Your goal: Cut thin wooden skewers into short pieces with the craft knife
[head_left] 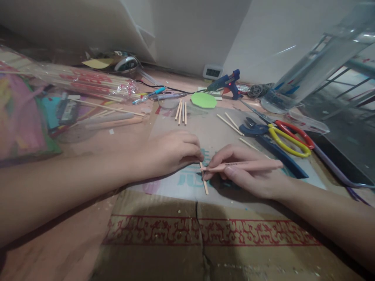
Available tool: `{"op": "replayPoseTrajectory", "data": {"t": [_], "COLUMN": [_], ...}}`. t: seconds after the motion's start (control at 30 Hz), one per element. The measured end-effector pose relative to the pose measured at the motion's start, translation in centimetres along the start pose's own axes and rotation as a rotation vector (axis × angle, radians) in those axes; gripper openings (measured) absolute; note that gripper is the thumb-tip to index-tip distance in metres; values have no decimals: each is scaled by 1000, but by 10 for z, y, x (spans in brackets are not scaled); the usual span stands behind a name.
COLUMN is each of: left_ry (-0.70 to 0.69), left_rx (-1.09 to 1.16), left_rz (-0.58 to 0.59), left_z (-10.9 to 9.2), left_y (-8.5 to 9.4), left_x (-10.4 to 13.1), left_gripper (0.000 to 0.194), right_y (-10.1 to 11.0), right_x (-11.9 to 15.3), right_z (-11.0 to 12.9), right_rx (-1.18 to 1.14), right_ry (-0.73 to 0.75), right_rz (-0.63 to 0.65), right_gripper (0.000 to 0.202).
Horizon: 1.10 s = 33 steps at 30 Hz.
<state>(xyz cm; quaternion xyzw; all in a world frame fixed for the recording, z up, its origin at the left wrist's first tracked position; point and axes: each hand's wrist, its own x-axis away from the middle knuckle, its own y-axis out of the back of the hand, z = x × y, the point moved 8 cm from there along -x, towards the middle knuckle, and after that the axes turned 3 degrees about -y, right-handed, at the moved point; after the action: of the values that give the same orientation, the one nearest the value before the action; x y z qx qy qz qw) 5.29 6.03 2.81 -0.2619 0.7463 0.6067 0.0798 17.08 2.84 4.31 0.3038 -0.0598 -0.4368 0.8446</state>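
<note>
My left hand (pixel 171 153) rests on the table with its fingertips pinching the upper end of a short thin wooden stick (pixel 204 182) that lies on a pale printed sheet (pixel 211 134). My right hand (pixel 249 177) grips a pinkish pen-like tool (pixel 249 165), held almost level, with its tip touching the stick just below my left fingertips. Both forearms reach in from the lower corners.
Several cut sticks (pixel 181 112) lie beyond the hands, two more (pixel 230 123) to the right. Yellow-and-red scissors (pixel 285 136), a blue tool (pixel 254 130), a blue glue gun (pixel 227 82), a green paper shape (pixel 203 100), a bag of skewers (pixel 88 82) and cardboard (pixel 205 234).
</note>
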Motion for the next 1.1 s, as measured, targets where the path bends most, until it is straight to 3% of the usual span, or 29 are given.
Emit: {"op": "replayPoseTrajectory", "data": {"t": [0.2,0.4,0.47,0.57,0.67,0.9,1.1], "left_ry": [120,120,116,114,114,76,78], "left_rx": [-5,15,19,24,30,38,17], "left_rz": [-27,-37,-33,-22,-14,-36,-15], "left_z": [12,14,13,13,13,12,11], "left_y": [3,3,3,3,2,2,1], "left_x": [2,3,2,2,2,0,0], "left_gripper": [19,18,18,17,17,19,19], "right_y": [-4,-7,-5,9,20,15,16], "right_x": [0,0,1,1,0,-8,-8], "right_z": [8,6,1,-17,-27,-13,-20], "right_rx": [13,-12,-59,-144,-30,123,134], "right_ry": [76,47,16,-119,-206,-130,-204], "right_rz": [57,81,38,-165,-292,-201,-221], "right_gripper": [16,13,12,9,20,21,27]}}
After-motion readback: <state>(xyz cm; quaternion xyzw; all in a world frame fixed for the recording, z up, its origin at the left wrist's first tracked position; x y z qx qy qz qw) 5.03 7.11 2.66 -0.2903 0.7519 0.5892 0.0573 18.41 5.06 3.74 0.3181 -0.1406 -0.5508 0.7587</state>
